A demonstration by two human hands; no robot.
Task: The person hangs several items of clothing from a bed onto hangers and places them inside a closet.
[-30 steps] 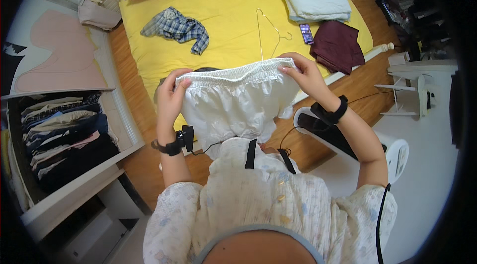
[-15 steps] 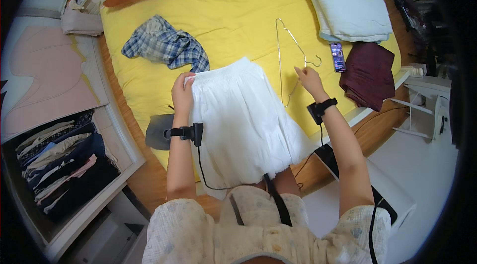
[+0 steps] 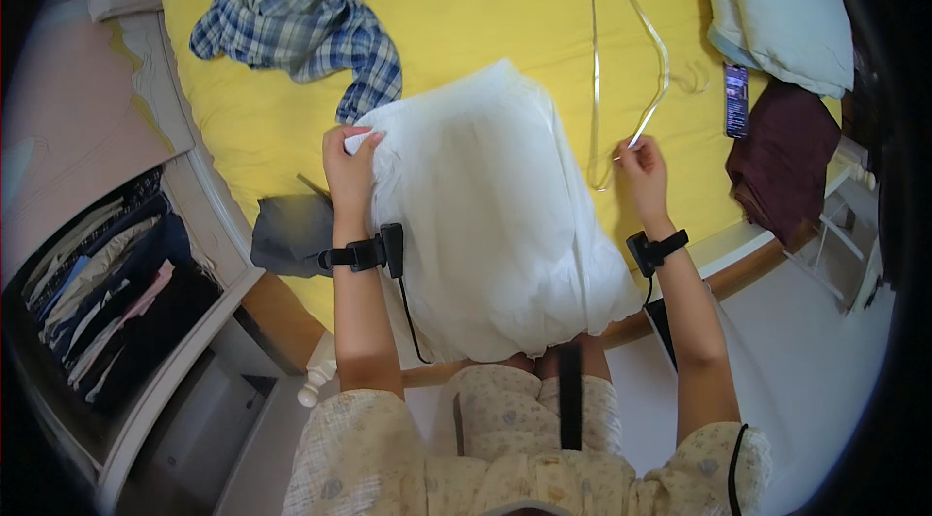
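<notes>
A white skirt (image 3: 485,215) with a gathered waist hangs over the bed's near edge and down towards my legs. My left hand (image 3: 349,166) pinches the left corner of its waistband. To the skirt's right, my right hand (image 3: 643,176) has its thumb and fingers closed on the near end of a thin metal clothes hanger (image 3: 665,60). The hanger's hook, blurred, points to the right. Just beyond the left hand lies a crumpled blue plaid shirt (image 3: 301,26). A dark grey folded cloth (image 3: 291,233) is beside my left wrist.
Yellow bedding (image 3: 456,1) covers the bed. On its right side are pale folded bedding (image 3: 786,11), a phone (image 3: 737,100) and a folded maroon garment (image 3: 782,162). An open drawer of clothes (image 3: 116,283) stands at left, and a white rack (image 3: 835,244) at right.
My right hand has closed on the near end of the hanger, where before it was beside the hook with a finger extended. My left hand keeps the waistband. The whole view has shifted.
</notes>
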